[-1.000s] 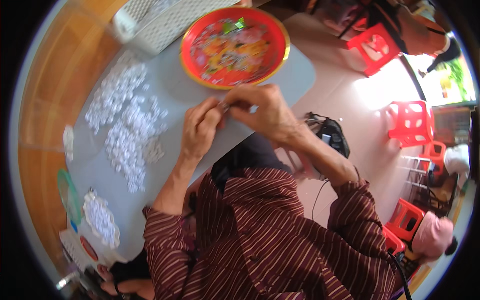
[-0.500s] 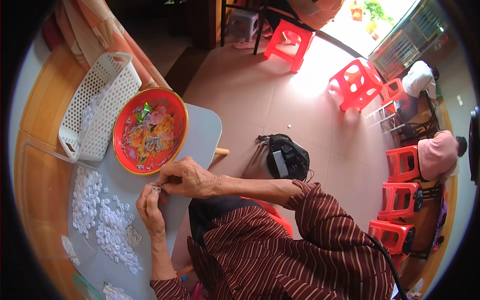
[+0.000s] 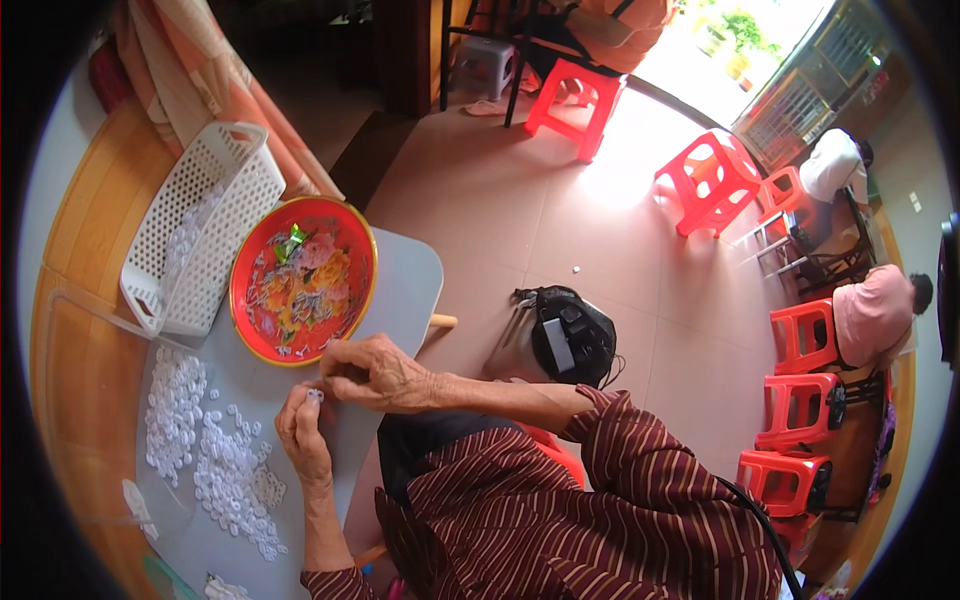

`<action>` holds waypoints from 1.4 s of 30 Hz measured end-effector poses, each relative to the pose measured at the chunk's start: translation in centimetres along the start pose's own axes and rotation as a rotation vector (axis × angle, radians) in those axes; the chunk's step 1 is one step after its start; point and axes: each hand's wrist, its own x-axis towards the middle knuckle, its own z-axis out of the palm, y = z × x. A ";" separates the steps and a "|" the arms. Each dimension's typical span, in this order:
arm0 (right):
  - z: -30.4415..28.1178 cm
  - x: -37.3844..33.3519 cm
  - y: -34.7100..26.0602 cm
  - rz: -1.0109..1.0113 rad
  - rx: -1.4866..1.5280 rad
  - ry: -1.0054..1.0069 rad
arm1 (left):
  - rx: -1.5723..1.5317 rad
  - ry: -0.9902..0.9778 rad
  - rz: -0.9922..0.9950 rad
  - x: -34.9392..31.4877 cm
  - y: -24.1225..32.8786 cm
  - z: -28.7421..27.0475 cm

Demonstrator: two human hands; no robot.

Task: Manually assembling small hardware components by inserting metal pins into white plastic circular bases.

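My left hand (image 3: 306, 437) is closed in a pinch on a small white plastic piece (image 3: 315, 396) with dark spots on it, held up above the grey table. Close against it, my right hand (image 3: 378, 376) has thumb and fingers pressed together; whatever they pinch is too small to make out. Just beyond both hands, a round red tray (image 3: 345, 222) with a flower print and a gold rim holds many thin silvery bits and a green wrapper. Loose white pieces lie in two heaps, one heap (image 3: 174, 415) farther left and another heap (image 3: 232, 480) nearer my left wrist.
A white perforated basket (image 3: 228, 245) with more white pieces stands at the table's far left. A clear panel (image 3: 90, 400) edges the left side. On the floor to the right lies a black bag (image 3: 585, 335). Red stools (image 3: 800, 335) and seated people are farther off.
The whole view has shifted slightly, so the tray and basket sit a little lower. Both hands stay together at the white piece in nearly the same pose.
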 end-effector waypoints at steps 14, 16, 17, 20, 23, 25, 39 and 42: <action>-1.0 0.3 -0.8 0.290 0.221 -0.007 | -0.082 -0.040 0.017 1.1 0.8 0.5; -0.8 0.2 -0.8 0.333 0.179 -0.032 | -0.122 -0.048 0.012 1.0 0.7 0.3; -0.7 0.2 -0.8 0.328 0.234 -0.028 | -0.151 -0.060 0.000 1.0 0.4 0.2; -0.7 0.2 -0.6 0.334 0.249 -0.038 | -0.180 -0.080 -0.013 0.9 0.5 0.1; -0.7 0.2 -0.8 0.349 0.164 -0.081 | -0.174 -0.080 -0.009 0.8 0.5 0.0; -0.6 0.2 -0.9 0.354 0.118 -0.108 | -0.169 -0.074 -0.008 0.8 0.3 -0.1; -0.5 -0.1 -0.9 0.304 0.287 0.018 | -0.140 -0.087 0.021 0.8 0.5 0.3; -0.4 -0.1 -0.7 0.316 0.333 0.022 | -0.163 -0.086 0.021 0.7 0.7 0.5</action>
